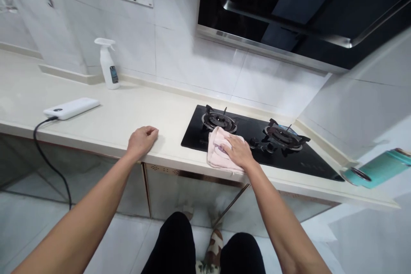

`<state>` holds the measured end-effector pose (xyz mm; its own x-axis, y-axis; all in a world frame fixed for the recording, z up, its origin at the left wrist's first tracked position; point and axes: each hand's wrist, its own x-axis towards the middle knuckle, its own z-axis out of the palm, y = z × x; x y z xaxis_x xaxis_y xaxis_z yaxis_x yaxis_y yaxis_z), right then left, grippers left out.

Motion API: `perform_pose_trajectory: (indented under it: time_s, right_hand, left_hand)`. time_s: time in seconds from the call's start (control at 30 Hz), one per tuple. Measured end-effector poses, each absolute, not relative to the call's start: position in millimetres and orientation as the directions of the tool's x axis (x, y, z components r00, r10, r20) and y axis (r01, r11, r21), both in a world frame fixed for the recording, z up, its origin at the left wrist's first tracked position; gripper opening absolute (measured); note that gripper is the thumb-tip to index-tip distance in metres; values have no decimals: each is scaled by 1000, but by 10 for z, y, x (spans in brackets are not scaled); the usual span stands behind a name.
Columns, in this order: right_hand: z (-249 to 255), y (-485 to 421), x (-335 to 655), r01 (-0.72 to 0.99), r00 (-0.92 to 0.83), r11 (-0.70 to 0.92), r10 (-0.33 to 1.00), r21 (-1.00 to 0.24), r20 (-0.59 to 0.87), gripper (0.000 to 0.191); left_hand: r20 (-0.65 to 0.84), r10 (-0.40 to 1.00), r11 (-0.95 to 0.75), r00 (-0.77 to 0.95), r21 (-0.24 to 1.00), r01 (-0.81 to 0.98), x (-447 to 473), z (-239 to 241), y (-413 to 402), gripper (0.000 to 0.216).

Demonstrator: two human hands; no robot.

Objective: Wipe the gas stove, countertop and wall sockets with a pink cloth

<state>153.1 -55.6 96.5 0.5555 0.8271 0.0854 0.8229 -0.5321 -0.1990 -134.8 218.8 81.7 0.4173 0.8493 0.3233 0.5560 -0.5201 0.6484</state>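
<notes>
My right hand (238,150) presses a folded pink cloth (221,160) onto the front left part of the black gas stove (303,162). The cloth hangs a little over the stove's front edge onto the pale counter (170,137). Just behind the cloth is the left burner (220,120), and the right burner (284,135) sits further right. Beside the stove, my left hand (142,141) rests on the counter near its front edge, with curled fingers and nothing visible in them.
A white spray bottle (108,66) stands against the wall at the back left. Nearer lies a white power bank (72,108) with a black cable (48,160) hanging off the counter. A dark range hood (289,13) overhangs the stove. At the right end stands a teal container (379,169).
</notes>
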Motion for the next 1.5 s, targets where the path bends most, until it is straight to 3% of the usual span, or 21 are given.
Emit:
perform_pose_trajectory:
  time_s: [0.13, 0.23, 0.33, 0.43, 0.6, 0.8, 0.97, 1.2, 1.37, 1.5]
  right_hand:
    - [882, -805, 1462, 740, 672, -657, 732, -141, 116, 69]
    - [824, -917, 1291, 734, 679, -668, 726, -124, 110, 85]
    - [844, -872, 1200, 759, 649, -633, 756, -152, 86, 100]
    - [964, -641, 1273, 763, 626, -606, 779, -225, 23, 103]
    - [1111, -315, 1446, 765, 605, -582, 796, -277, -2, 84]
    - [885, -906, 1550, 890, 434, -378, 872, -255, 224, 57]
    - [661, -1720, 1941, 924, 366, -280, 846, -261, 387, 53]
    - [573, -2465, 2720, 795, 607, -526, 673, -304, 423, 59]
    - [653, -2927, 3290, 419, 896, -867, 347, -269, 277, 69]
    - [662, -3188, 3435, 218, 952, -945, 151, -245, 266, 78]
  left_hand:
    - [301, 862, -501, 408, 631, 592, -1343, 826, 2173, 41]
    - [304, 845, -531, 441, 580, 618, -1317, 837, 2151, 45]
    - [314, 814, -580, 488, 472, 664, -1280, 864, 2117, 48]
    - [316, 800, -600, 510, 405, 690, -1260, 888, 2090, 51]
    - [290, 805, -594, 518, 385, 706, -1287, 901, 2096, 52]
    - [255, 822, -568, 509, 425, 705, -1318, 901, 2168, 50]
    - [243, 839, -542, 486, 434, 719, -1311, 897, 2190, 51]
    - [236, 854, -518, 464, 475, 712, -1308, 872, 2195, 50]
    - [235, 861, -505, 451, 489, 711, -1298, 870, 2171, 48]
    - [234, 865, -500, 444, 488, 715, -1292, 875, 2157, 49]
